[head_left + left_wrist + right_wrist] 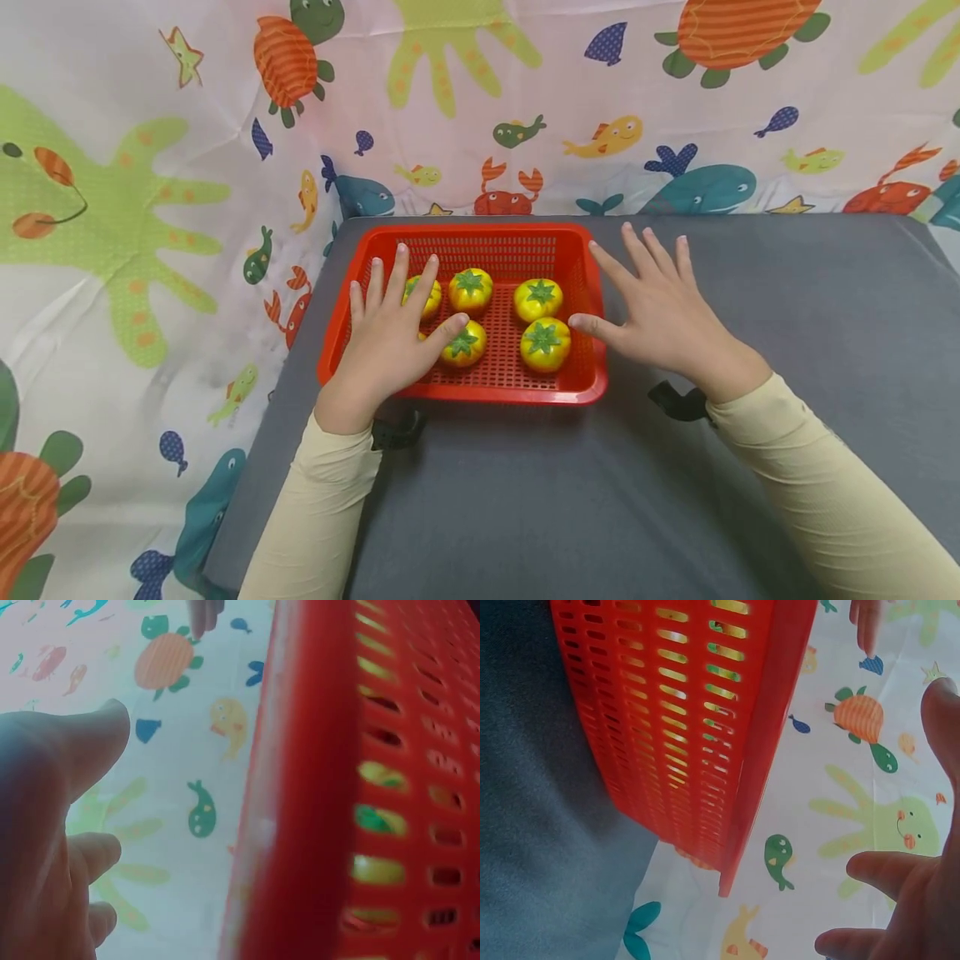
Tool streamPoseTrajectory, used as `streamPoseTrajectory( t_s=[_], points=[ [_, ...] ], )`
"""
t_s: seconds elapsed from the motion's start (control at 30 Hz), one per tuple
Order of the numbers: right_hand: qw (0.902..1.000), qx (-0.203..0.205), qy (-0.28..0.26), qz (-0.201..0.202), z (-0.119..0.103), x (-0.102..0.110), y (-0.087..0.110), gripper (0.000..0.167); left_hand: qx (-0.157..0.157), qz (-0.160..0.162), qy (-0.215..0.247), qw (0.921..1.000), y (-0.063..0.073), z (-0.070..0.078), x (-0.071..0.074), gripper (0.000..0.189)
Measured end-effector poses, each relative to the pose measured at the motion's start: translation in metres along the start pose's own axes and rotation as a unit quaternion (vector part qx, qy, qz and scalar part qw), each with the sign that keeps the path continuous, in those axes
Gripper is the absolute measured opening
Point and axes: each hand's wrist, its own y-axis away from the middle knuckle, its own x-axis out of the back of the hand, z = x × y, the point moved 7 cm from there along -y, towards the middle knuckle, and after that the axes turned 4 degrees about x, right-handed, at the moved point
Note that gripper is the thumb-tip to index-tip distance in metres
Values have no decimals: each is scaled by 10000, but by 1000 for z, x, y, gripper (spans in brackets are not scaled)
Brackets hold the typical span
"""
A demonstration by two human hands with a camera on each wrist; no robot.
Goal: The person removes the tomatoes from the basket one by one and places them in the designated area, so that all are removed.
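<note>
Hovering, splayed and empty, with left hand [386, 346] over and right hand [663, 312] just right of the red basket [510, 393], laid lengthwise along the far edge of the table [562, 500], near its left corner.

The red basket [517, 395] opens upward; its walls [682, 727] block sideways passage.

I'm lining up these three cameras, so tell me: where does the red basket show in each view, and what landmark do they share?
Head: the red basket sits near the middle of the picture.
Left wrist: the red basket fills the right side, close up, cut off by the edge.
Right wrist: the red basket slants down from the top edge, mostly left of centre.
Shared landmark: the sea-animal cloth.
</note>
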Motion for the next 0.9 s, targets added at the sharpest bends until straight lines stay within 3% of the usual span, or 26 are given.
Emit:
streamPoseTrajectory(
  t_s=[0.4,0.9],
  points=[
    [9996,115,19,-263,-12,-6,-18,103,313,-42,37,9995,1,-25,-2,95],
    [9978,244,118,-604,-33,-12,-43,104,778,11,209,9967,4,-70,-1,96]
  ],
)
